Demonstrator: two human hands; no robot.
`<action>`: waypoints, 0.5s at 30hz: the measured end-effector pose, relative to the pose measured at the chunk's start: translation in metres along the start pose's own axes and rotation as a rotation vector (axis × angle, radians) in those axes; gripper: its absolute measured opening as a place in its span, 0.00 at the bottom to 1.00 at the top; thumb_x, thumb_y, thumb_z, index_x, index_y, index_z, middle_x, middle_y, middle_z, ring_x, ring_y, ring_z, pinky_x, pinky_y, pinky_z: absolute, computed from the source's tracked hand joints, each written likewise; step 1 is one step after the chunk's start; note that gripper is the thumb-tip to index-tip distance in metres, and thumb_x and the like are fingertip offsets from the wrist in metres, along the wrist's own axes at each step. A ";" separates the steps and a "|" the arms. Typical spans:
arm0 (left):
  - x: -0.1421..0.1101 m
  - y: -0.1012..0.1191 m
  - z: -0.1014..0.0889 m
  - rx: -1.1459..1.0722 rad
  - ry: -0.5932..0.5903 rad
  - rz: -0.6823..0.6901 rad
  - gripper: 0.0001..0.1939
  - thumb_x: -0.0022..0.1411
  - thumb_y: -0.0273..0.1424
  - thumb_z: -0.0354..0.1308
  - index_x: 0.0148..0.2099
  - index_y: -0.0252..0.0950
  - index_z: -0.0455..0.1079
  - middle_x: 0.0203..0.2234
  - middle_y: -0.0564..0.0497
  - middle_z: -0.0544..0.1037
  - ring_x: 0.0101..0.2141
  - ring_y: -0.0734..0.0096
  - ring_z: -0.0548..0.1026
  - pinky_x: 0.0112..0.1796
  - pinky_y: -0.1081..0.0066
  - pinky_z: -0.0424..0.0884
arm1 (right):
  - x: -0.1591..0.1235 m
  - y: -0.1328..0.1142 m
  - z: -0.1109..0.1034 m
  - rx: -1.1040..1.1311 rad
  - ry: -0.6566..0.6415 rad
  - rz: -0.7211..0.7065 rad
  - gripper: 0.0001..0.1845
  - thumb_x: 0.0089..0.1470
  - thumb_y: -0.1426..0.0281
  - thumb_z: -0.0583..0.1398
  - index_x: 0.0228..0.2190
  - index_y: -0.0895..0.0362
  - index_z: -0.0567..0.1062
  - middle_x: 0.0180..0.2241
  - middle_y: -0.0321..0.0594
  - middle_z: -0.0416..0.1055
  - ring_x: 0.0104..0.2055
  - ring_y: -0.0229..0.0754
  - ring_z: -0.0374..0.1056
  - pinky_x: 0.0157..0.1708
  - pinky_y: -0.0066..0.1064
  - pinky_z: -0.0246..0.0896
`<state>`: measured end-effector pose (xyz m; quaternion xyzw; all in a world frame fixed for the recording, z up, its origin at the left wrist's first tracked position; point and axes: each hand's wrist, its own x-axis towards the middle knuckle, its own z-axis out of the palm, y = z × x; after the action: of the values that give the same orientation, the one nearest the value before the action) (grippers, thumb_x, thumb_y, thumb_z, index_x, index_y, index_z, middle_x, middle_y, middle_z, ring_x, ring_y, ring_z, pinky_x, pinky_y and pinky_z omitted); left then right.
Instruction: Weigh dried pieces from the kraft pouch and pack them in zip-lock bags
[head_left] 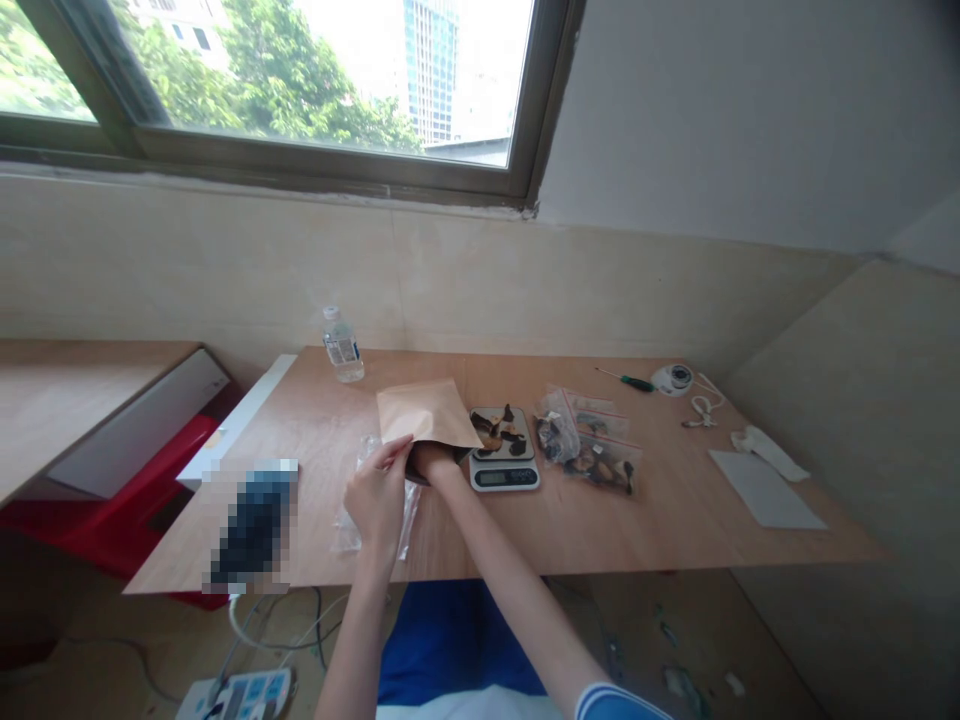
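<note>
A brown paper bag [429, 408] lies tilted above the table with its mouth facing me. My left hand [377, 488] is closed on the left edge of that mouth, thumb and fingers pinching the paper. Into the bag reaches my right hand [435, 463]; its fingers are hidden inside, so whether they hold anything does not show. Just right of the bag sits a white kitchen scale [505, 478] with dark, curled dried pieces [501, 432] on its plate. Clear plastic bags [349, 515] lie partly under my left hand and the paper bag.
Zip bags of dark dried pieces [592, 450] lie right of the scale. Farther right are a screwdriver [636, 383], a white camera-like device [673, 379] with cable and a white sheet [765, 490]. A water bottle [343, 345] stands back left; a pixelated dark object [255, 525] lies front left.
</note>
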<state>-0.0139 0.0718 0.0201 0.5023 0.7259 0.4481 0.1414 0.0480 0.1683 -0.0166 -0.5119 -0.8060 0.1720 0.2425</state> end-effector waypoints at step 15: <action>0.002 -0.001 0.006 0.005 -0.009 0.015 0.10 0.58 0.39 0.55 0.40 0.49 0.76 0.29 0.56 0.81 0.32 0.69 0.77 0.29 0.74 0.65 | -0.073 -0.001 -0.032 0.192 0.135 0.066 0.17 0.53 0.82 0.51 0.41 0.58 0.74 0.40 0.47 0.74 0.44 0.45 0.70 0.44 0.33 0.64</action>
<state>-0.0115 0.0762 0.0162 0.5102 0.7225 0.4452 0.1398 0.0912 0.1028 -0.0056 -0.5229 -0.7503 0.2214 0.3384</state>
